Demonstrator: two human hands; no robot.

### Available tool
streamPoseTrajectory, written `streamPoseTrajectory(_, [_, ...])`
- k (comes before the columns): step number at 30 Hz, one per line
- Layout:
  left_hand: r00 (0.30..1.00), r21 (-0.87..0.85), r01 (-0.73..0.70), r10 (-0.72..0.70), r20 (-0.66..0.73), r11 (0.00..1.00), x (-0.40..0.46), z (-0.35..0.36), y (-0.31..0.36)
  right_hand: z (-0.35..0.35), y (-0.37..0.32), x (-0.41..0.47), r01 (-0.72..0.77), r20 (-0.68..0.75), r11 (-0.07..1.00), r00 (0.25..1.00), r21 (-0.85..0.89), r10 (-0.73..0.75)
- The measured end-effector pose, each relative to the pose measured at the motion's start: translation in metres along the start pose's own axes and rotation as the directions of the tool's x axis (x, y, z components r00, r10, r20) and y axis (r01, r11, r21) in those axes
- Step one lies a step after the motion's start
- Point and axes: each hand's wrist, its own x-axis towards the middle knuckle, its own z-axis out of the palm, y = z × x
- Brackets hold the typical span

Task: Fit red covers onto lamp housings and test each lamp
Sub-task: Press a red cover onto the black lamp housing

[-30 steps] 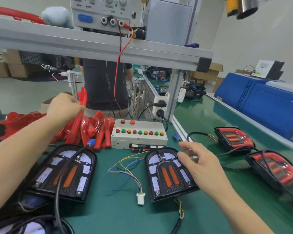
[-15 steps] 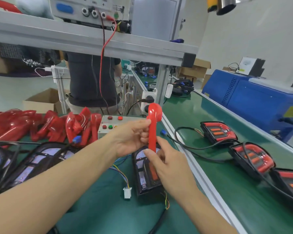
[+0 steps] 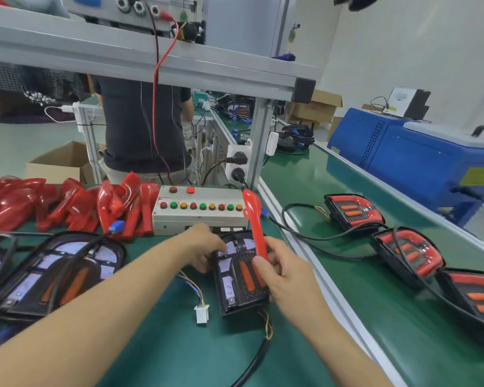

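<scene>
My right hand (image 3: 284,272) grips a red cover (image 3: 254,222) by its lower end and holds it upright, edge-on, over a black lamp housing (image 3: 235,277) on the green mat. My left hand (image 3: 204,248) holds the housing's upper left edge, fingers curled on it. The housing shows two orange strips and white LED panels. A white connector (image 3: 202,314) on coloured wires lies loose to its left. A pile of red covers (image 3: 76,203) lies at the back left. The test box (image 3: 199,212) with coloured buttons stands behind the housing.
A second open housing (image 3: 59,272) with a black cable across it lies at the left. Three covered lamps (image 3: 352,210) (image 3: 408,251) (image 3: 475,297) sit on the conveyor at the right. A person stands behind the bench frame. A blue machine (image 3: 419,160) stands far right.
My left hand has let go of the red cover and dropped to the housing's upper left edge. My right hand now holds the cover alone, lower over the housing.
</scene>
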Motion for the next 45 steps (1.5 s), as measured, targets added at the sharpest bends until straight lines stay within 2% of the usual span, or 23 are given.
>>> streamPoseTrajectory(1, [0.999, -0.049, -0.010, 0.007, -0.050, 0.999, 0.002, 0.004, 0.002, 0.000, 0.001, 0.000, 0.001, -0.001, 1.000, 1.000, -0.006, -0.001])
streamPoseTrajectory(3, [0.998, -0.287, -0.015, -0.004, -0.063, 0.958, 0.002, 0.009, 0.006, -0.004, 0.003, -0.002, 0.011, -0.002, 0.998, 1.000, -0.058, -0.012])
streamPoseTrajectory(5, [0.999, -0.557, 0.008, 0.011, 0.030, 0.830, 0.000, 0.011, 0.007, -0.010, 0.003, -0.006, 0.027, -0.009, 0.990, 1.000, -0.135, -0.029])
streamPoseTrajectory(7, [0.995, -0.727, 0.051, 0.030, 0.099, 0.685, -0.004, 0.011, 0.006, -0.013, -0.001, -0.011, 0.083, -0.010, 0.973, 0.996, -0.215, -0.087])
streamPoseTrajectory(9, [0.985, -0.850, 0.090, 0.078, 0.152, 0.519, -0.010, 0.009, 0.008, -0.013, -0.007, -0.020, 0.170, 0.020, 0.943, 0.985, -0.287, -0.171])
streamPoseTrajectory(11, [0.973, -0.895, 0.073, 0.165, 0.161, 0.441, -0.015, 0.006, 0.011, -0.010, -0.012, -0.030, 0.254, 0.086, 0.896, 0.967, -0.365, -0.238])
streamPoseTrajectory(13, [0.973, -0.888, 0.026, 0.191, 0.127, 0.459, -0.019, 0.005, 0.012, -0.005, -0.016, -0.039, 0.326, 0.123, 0.809, 0.944, -0.488, -0.306])
streamPoseTrajectory(14, [0.977, -0.884, 0.007, 0.184, 0.105, 0.468, -0.021, 0.004, 0.012, -0.003, -0.015, -0.043, 0.345, 0.144, 0.731, 0.935, -0.589, -0.325])
streamPoseTrajectory(16, [0.980, -0.902, 0.000, 0.179, 0.086, 0.432, -0.023, 0.001, 0.011, 0.002, -0.016, -0.050, 0.340, 0.143, 0.609, 0.926, -0.717, -0.349])
streamPoseTrajectory(18, [0.978, -0.925, 0.022, 0.185, 0.099, 0.380, -0.022, -0.004, 0.007, 0.009, -0.013, -0.053, 0.323, 0.120, 0.570, 0.924, -0.756, -0.363])
streamPoseTrajectory(21, [0.964, -0.916, 0.038, 0.226, 0.138, 0.399, -0.022, -0.008, 0.001, 0.012, -0.010, -0.051, 0.296, 0.104, 0.515, 0.924, -0.805, -0.368])
streamPoseTrajectory(24, [0.969, -0.889, 0.014, 0.213, 0.125, 0.458, -0.023, -0.005, -0.002, 0.018, -0.012, -0.047, 0.289, 0.074, 0.514, 0.914, -0.807, -0.398])
streamPoseTrajectory(27, [0.971, -0.885, 0.000, 0.211, 0.111, 0.466, -0.022, -0.002, -0.004, 0.023, -0.011, -0.045, 0.279, 0.057, 0.550, 0.921, -0.787, -0.386])
streamPoseTrajectory(31, [0.934, -0.871, -0.055, 0.333, 0.128, 0.488, -0.027, 0.001, -0.005, 0.027, -0.005, -0.048, 0.256, 0.032, 0.592, 0.932, -0.765, -0.361])
streamPoseTrajectory(34, [0.918, -0.846, -0.167, 0.393, 0.054, 0.506, -0.030, 0.003, -0.006, 0.025, -0.006, -0.049, 0.226, 0.036, 0.618, 0.952, -0.753, -0.305])
streamPoseTrajectory(36, [0.924, -0.848, -0.197, 0.383, 0.007, 0.491, -0.032, 0.002, -0.005, 0.018, -0.005, -0.049, 0.167, 0.040, 0.716, 0.981, -0.678, -0.191])
streamPoseTrajectory(38, [0.933, -0.863, -0.205, 0.360, -0.029, 0.461, -0.033, -0.004, -0.004, 0.006, -0.004, -0.052, -0.055, -0.043, 0.924, 0.998, -0.377, 0.042])
streamPoseTrajectory(39, [0.935, -0.873, -0.208, 0.351, -0.046, 0.441, -0.033, -0.008, -0.004, 0.001, -0.003, -0.054, -0.183, -0.120, 0.964, 0.979, -0.191, 0.162])
streamPoseTrajectory(40, [0.935, -0.882, -0.214, 0.349, -0.061, 0.420, -0.033, -0.011, -0.005, -0.002, -0.002, -0.055, -0.303, -0.137, 0.953, 0.945, -0.009, 0.299])
streamPoseTrajectory(41, [0.934, -0.889, -0.216, 0.352, -0.067, 0.404, -0.034, -0.013, -0.005, -0.004, -0.002, -0.054, -0.401, -0.059, 0.900, 0.908, 0.172, 0.415])
streamPoseTrajectory(42, [0.930, -0.892, -0.219, 0.360, -0.068, 0.396, -0.035, -0.013, -0.005, -0.003, -0.002, -0.054, -0.484, 0.086, 0.808, 0.870, 0.335, 0.486])
streamPoseTrajectory(43, [0.927, -0.891, -0.223, 0.369, -0.067, 0.396, -0.037, -0.012, -0.005, -0.001, -0.003, -0.052, -0.530, 0.215, 0.718, 0.846, 0.452, 0.489])
streamPoseTrajectory(45, [0.921, -0.889, -0.222, 0.385, -0.057, 0.401, -0.041, -0.008, -0.005, 0.004, -0.006, -0.044, -0.529, 0.317, 0.589, 0.845, 0.611, 0.431])
